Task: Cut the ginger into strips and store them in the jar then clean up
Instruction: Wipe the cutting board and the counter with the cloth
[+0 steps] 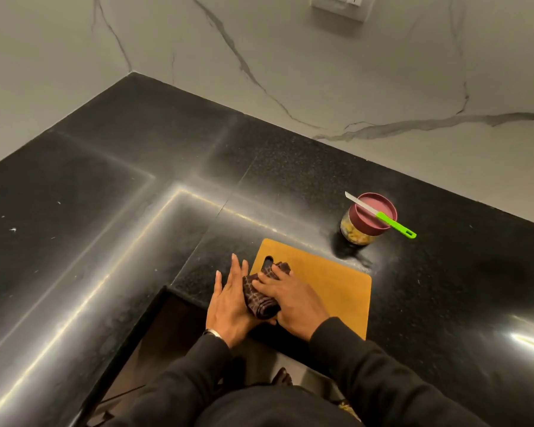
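An orange cutting board (pixel 327 282) lies on the black counter near its front edge. At the board's left end my right hand (pixel 293 303) grips a dark brown patterned cloth (pixel 258 298). My left hand (pixel 228 300) stands beside the cloth at the board's left edge, fingers straight, palm against the cloth. A clear jar (pixel 367 221) with a maroon lid holds yellowish ginger pieces behind the board on the right. A knife (pixel 383 215) with a green handle lies across the jar's lid.
The black granite counter (pixel 136 195) forms an L with a corner step at the front left. Marble wall panels rise behind it, with a white socket (pixel 341 6) at the top. My dark sleeves fill the bottom.
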A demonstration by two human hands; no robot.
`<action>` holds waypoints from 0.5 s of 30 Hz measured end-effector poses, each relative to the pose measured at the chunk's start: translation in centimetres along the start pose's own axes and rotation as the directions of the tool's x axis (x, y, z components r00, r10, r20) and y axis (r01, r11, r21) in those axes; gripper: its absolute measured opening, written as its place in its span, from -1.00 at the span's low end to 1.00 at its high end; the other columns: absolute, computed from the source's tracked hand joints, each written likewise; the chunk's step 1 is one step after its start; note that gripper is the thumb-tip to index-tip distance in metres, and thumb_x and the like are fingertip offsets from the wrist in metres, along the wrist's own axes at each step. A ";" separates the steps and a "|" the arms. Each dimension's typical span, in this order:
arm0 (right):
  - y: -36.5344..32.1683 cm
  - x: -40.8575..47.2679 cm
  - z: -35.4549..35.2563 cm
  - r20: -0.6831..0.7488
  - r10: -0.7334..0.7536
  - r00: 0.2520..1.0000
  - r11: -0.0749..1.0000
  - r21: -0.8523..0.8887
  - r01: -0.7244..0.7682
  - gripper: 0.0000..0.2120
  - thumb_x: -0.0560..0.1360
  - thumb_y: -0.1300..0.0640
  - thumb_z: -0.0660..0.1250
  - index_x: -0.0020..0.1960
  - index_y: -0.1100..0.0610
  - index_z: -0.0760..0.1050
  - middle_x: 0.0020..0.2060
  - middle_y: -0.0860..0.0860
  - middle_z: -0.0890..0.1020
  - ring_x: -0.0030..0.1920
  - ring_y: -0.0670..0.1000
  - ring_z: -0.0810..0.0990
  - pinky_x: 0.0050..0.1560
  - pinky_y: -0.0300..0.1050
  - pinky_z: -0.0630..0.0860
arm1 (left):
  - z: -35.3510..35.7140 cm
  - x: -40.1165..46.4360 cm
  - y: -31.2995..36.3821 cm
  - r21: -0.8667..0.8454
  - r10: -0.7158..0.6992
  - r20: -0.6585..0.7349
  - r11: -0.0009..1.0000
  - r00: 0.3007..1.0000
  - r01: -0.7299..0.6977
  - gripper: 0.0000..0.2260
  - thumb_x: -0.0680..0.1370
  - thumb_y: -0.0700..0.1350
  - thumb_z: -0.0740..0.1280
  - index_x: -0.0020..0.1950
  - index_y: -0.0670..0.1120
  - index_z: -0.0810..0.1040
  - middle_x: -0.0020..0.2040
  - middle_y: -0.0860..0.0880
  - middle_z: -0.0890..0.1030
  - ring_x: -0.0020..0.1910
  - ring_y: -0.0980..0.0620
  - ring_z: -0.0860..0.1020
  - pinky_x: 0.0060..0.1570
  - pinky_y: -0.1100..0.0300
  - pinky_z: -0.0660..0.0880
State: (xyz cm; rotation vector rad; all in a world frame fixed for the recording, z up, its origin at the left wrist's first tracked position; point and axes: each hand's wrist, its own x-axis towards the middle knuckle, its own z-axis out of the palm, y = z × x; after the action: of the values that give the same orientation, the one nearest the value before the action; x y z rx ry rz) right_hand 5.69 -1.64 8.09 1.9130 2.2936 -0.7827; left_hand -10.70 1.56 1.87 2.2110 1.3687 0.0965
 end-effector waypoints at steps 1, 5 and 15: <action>-0.1 -0.4 0.1 0.000 -0.008 1.000 0.999 0.032 0.008 -0.29 0.52 0.21 0.39 0.59 -0.06 0.21 0.58 -0.08 0.20 0.61 0.02 0.00 0.60 0.06 -0.10 | 0.2 -0.1 -0.2 0.013 0.019 -0.022 1.000 1.000 -0.019 0.02 0.37 0.51 0.06 0.63 -0.01 -0.25 0.57 0.04 -0.35 0.60 0.14 -0.18 0.52 0.06 -0.40; 0.2 -1.8 0.5 -0.017 -0.045 0.999 0.988 0.150 0.047 -0.27 0.45 0.41 0.29 0.54 -0.06 0.32 0.55 -0.11 0.27 0.60 -0.04 0.04 0.60 0.03 -0.06 | 0.2 -0.3 -0.3 -0.095 -0.008 -0.076 0.996 0.997 0.001 -0.07 0.47 0.37 0.19 0.65 0.00 -0.19 0.60 0.15 -0.21 0.61 0.14 -0.15 0.53 0.09 -0.37; 1.5 -3.5 1.6 -0.116 -0.097 0.988 0.969 0.215 0.121 -0.32 0.43 0.42 0.39 0.45 -0.07 0.44 0.47 -0.15 0.40 0.56 -0.14 0.12 0.59 -0.09 -0.07 | 0.4 -0.2 -1.5 0.180 0.112 0.037 0.977 0.993 -0.117 -0.33 0.49 0.35 0.16 0.59 0.25 0.14 0.65 0.06 -0.14 0.59 -0.03 -0.32 0.54 -0.13 -0.35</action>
State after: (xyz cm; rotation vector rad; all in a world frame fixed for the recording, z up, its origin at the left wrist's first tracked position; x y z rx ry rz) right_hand 7.49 -5.34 7.40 1.9716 2.4870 -1.0139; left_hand -11.91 1.80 0.86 2.4337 1.2799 -0.0183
